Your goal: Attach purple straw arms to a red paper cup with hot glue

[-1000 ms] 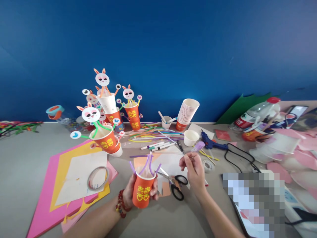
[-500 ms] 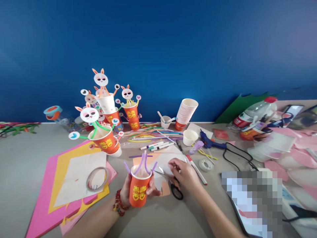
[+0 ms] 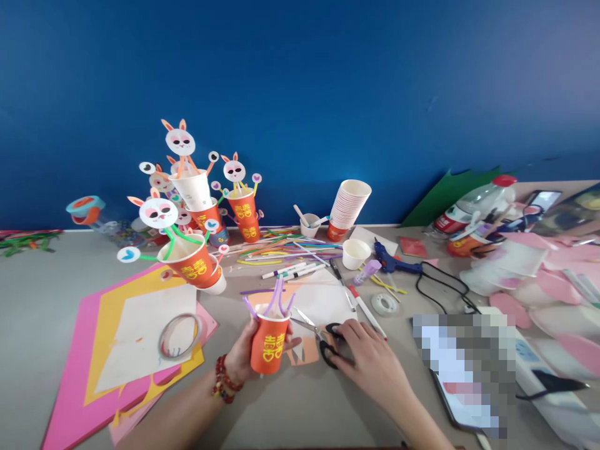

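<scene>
My left hand (image 3: pixel 242 351) is wrapped round an orange paper cup (image 3: pixel 269 344) with yellow characters on it, held above the table. Purple pipe cleaners (image 3: pixel 276 299) rise from its mouth and bend outward over the rim. Just right of the cup, my right hand (image 3: pixel 365 350) grips the black-handled scissors (image 3: pixel 320 333) by the handle loops, fingers curled at them. The blades point up and left, slightly parted. Beneath the scissors are white paper (image 3: pixel 323 297) and a cut piece of orange paper (image 3: pixel 304 356).
Rabbit-faced cup figures (image 3: pixel 187 262) stand at the left behind coloured sheets (image 3: pixel 70 375) and a tape roll (image 3: pixel 179 337). Markers (image 3: pixel 300 272), pipe cleaners and a cup stack (image 3: pixel 349 209) lie farther back. A blue glue gun (image 3: pixel 394 261), small tape roll (image 3: pixel 384 304) and phone (image 3: pixel 462 387) are at right.
My right hand has moved down and right onto the scissors' handles, and the scissors have turned. The cup has shifted slightly right and tilted in my left hand. The camera view has shifted a little.
</scene>
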Available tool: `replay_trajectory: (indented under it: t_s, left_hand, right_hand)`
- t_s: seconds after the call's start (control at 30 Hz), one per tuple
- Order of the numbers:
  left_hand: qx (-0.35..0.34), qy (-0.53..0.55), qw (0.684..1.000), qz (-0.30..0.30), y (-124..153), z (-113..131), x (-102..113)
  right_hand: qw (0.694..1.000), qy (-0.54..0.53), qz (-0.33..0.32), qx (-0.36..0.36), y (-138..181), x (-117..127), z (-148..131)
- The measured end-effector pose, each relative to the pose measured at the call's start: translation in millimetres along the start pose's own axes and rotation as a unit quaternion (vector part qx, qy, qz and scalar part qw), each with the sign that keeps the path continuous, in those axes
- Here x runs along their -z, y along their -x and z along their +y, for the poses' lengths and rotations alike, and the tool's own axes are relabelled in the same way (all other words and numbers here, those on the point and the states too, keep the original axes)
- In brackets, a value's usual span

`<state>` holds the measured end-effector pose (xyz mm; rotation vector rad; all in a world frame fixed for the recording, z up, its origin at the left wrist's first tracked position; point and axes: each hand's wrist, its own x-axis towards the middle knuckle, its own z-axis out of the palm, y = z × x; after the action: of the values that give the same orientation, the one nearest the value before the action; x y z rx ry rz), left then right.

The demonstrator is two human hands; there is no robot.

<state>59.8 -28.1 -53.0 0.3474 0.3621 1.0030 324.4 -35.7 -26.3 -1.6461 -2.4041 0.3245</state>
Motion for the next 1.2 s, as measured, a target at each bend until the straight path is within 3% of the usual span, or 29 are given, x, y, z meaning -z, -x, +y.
replay_trajectory:
  t_s: [0.2,0.4,0.6,0.77,0.93,1.2]
  left_hand:
    - [-0.010,0.004,1.000,-0.002,1.0,0.0,0.1]
    - [-0.004,0.008,1.000,0.003,1.4,0.3,-0.8]
    - [-0.001,0.015,1.000,-0.006,1.0,0.9,-0.1]
    - [0.003,0.015,1.000,-0.003,0.2,0.8,1.4]
    - [0.001,0.014,1.000,-0.006,0.1,0.5,1.8]
    - [0.000,0.008,1.000,-0.009,1.2,0.2,-0.3]
  right_hand:
    - [0.999,-0.029,-0.015,-0.035,-8.0,2.4,-2.3]
    - [0.989,-0.124,-0.024,-0.072,-5.1,12.6,14.1]
    - [0.990,-0.066,0.042,-0.115,16.6,5.6,38.7]
    - [0.990,-0.025,0.123,-0.065,25.7,-5.1,36.5]
    - [0.994,-0.063,0.086,0.008,18.6,-13.6,14.9]
    - [0.995,-0.069,0.074,0.012,2.1,-15.1,-1.8]
